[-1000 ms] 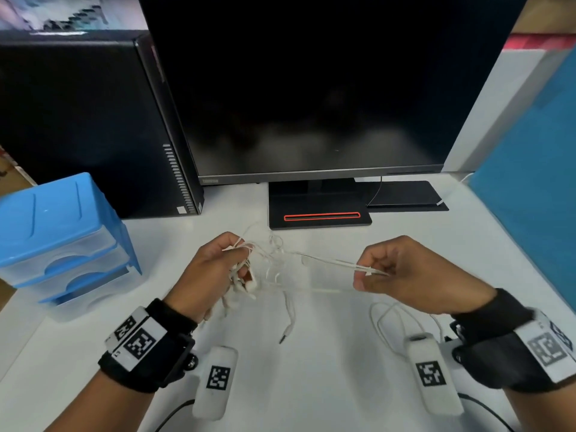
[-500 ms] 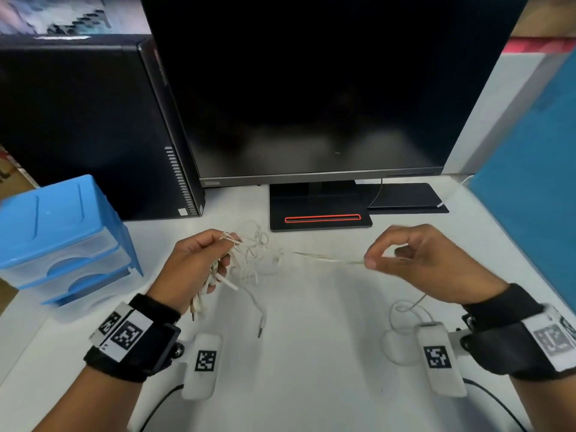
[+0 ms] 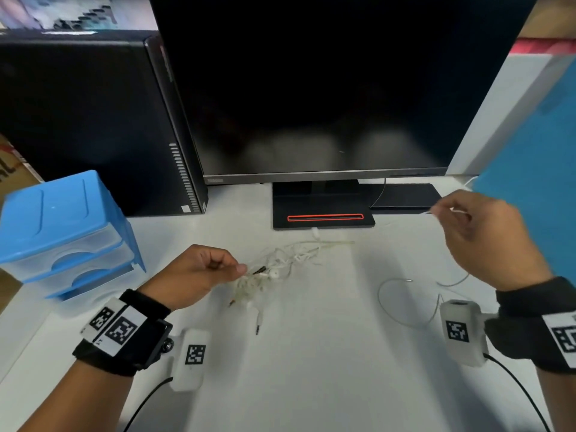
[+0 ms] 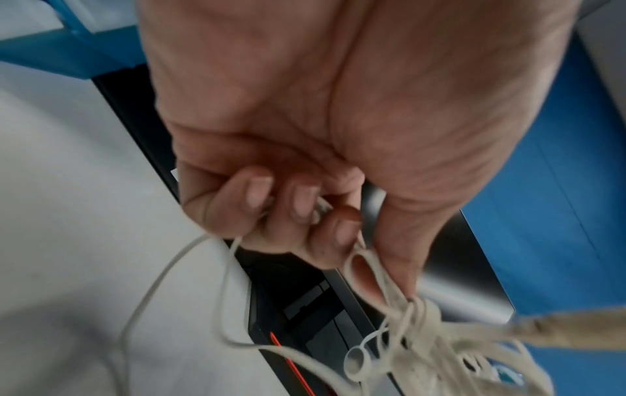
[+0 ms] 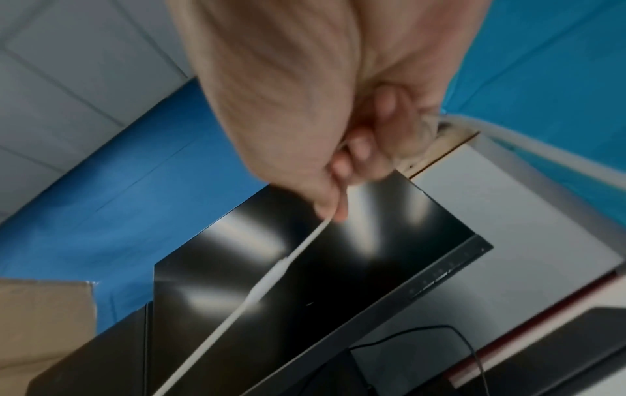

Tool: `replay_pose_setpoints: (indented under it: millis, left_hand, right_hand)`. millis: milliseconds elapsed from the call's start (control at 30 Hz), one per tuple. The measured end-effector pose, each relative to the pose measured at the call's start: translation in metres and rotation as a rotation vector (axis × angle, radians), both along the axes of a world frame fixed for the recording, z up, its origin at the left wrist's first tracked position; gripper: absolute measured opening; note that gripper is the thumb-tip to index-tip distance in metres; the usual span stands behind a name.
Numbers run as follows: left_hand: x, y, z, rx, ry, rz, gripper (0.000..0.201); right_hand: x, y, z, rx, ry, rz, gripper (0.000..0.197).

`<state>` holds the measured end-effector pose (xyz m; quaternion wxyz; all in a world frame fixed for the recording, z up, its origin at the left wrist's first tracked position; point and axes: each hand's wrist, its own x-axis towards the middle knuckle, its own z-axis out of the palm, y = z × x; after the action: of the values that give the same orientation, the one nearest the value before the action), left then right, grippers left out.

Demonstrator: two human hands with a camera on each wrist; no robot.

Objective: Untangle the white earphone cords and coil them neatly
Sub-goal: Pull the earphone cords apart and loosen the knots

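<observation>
A tangle of white earphone cords [image 3: 280,263] hangs just above the white table [image 3: 311,369] in front of the monitor stand. My left hand [image 3: 199,275] pinches the left end of the tangle, and in the left wrist view its curled fingers [image 4: 305,211] hold several strands of the cords [image 4: 406,329]. A jack plug [image 3: 258,325] dangles below the knot. My right hand [image 3: 486,238] is raised at the far right and pinches one white strand [image 5: 271,278], which runs back toward the tangle. A loose loop of cord [image 3: 402,304] lies below that hand.
A black monitor [image 3: 327,88] on its stand [image 3: 324,213] fills the back, with a black computer tower [image 3: 93,120] to its left. A blue plastic drawer unit [image 3: 62,226] stands at the left edge. A blue partition [image 3: 539,169] borders the right side.
My right hand has pulled its strand far to the right and up, away from the tangle. The left hand has stayed low at the left with the knot, which now stretches out rightward.
</observation>
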<state>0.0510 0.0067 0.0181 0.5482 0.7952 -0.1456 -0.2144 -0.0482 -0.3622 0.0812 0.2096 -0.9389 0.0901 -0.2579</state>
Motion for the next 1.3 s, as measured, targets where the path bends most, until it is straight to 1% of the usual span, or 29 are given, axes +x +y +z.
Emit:
replay_pose_setpoints:
  millis: [67, 100, 133, 167, 233, 267, 367, 400, 467, 500, 567, 633, 700, 800, 833, 867, 900, 967, 1033, 1100, 1167, 1233, 1300]
  left_hand:
    - [0.001, 0.001, 0.003, -0.016, -0.013, -0.005, 0.031]
    - [0.003, 0.002, 0.002, 0.000, -0.026, -0.008, 0.038]
    - [0.003, 0.003, 0.002, 0.019, -0.041, -0.008, 0.050]
    - [0.003, 0.004, 0.000, 0.013, -0.045, -0.003, 0.058]
    - [0.001, 0.001, -0.003, -0.089, 0.016, 0.035, 0.068]
    - [-0.002, -0.003, -0.002, -0.139, 0.064, 0.045, 0.068]
    - [-0.015, -0.020, 0.001, -0.185, 0.134, 0.038, 0.048]
    - [-0.018, -0.027, 0.000, -0.207, 0.165, 0.057, 0.046]
    - [-0.025, -0.037, 0.001, -0.278, 0.238, 0.108, 0.043]
    - [-0.028, -0.041, 0.000, -0.311, 0.274, 0.129, 0.043]
    - [-0.032, -0.049, -0.003, -0.354, 0.335, 0.154, 0.047]
    - [-0.037, -0.055, -0.004, -0.402, 0.389, 0.168, 0.053]
    - [-0.044, -0.061, -0.004, -0.467, 0.435, 0.146, 0.055]
    - [-0.053, -0.067, -0.005, -0.493, 0.416, 0.000, 0.035]
    - [-0.055, -0.068, -0.007, -0.490, 0.386, -0.052, 0.036]
    - [-0.055, -0.068, -0.009, -0.488, 0.351, -0.102, 0.038]
    - [-0.056, -0.068, -0.009, -0.486, 0.322, -0.145, 0.035]
    - [-0.057, -0.066, -0.006, -0.489, 0.283, -0.201, 0.023]
    - [-0.057, -0.064, -0.002, -0.516, 0.279, -0.245, 0.015]
    - [-0.056, -0.062, -0.002, -0.546, 0.300, -0.249, 0.015]
    - [-0.054, -0.061, -0.006, -0.575, 0.324, -0.202, 0.023]
    - [-0.052, -0.061, -0.007, -0.538, 0.274, -0.153, 0.029]
    - [-0.052, -0.063, -0.007, -0.481, 0.185, -0.155, 0.026]
  right_hand:
    - [0.002, -0.001, -0.001, 0.026, -0.077, -0.089, 0.010]
    - [0.003, -0.001, -0.002, 0.038, -0.097, -0.122, 0.011]
    - [0.003, -0.001, -0.003, 0.056, -0.102, -0.138, 0.011]
    - [0.004, -0.001, -0.004, 0.078, -0.081, -0.136, 0.011]
    - [0.004, 0.003, -0.007, 0.120, 0.040, -0.064, 0.010]
    - [0.006, 0.006, -0.010, 0.141, 0.122, -0.009, 0.012]
    - [0.009, 0.028, -0.028, 0.153, 0.326, 0.143, 0.015]
    - [0.009, 0.037, -0.038, 0.143, 0.356, 0.196, 0.013]
    - [0.006, 0.060, -0.053, 0.137, 0.382, 0.323, 0.002]
    - [0.003, 0.072, -0.058, 0.155, 0.380, 0.402, 0.012]
    - [-0.002, 0.094, -0.063, 0.259, 0.358, 0.567, 0.032]
    - [-0.008, 0.110, -0.061, 0.419, 0.351, 0.649, 0.037]
    - [-0.011, 0.117, -0.061, 0.557, 0.348, 0.646, 0.032]
    - [-0.012, 0.121, -0.063, 0.626, 0.276, 0.600, 0.009]
    - [-0.012, 0.121, -0.062, 0.649, 0.268, 0.599, 0.004]
    - [-0.012, 0.120, -0.062, 0.679, 0.269, 0.608, 0.006]
    - [-0.011, 0.118, -0.062, 0.727, 0.286, 0.623, 0.010]
    - [-0.010, 0.114, -0.061, 0.873, 0.330, 0.660, 0.018]
    - [-0.010, 0.114, -0.060, 0.971, 0.372, 0.703, 0.021]
    - [-0.010, 0.114, -0.059, 1.006, 0.404, 0.735, 0.017]
    - [-0.009, 0.113, -0.055, 1.066, 0.421, 0.729, 0.012]
    - [-0.009, 0.111, -0.051, 1.073, 0.435, 0.730, 0.020]
    - [-0.010, 0.113, -0.050, 0.989, 0.433, 0.708, 0.029]
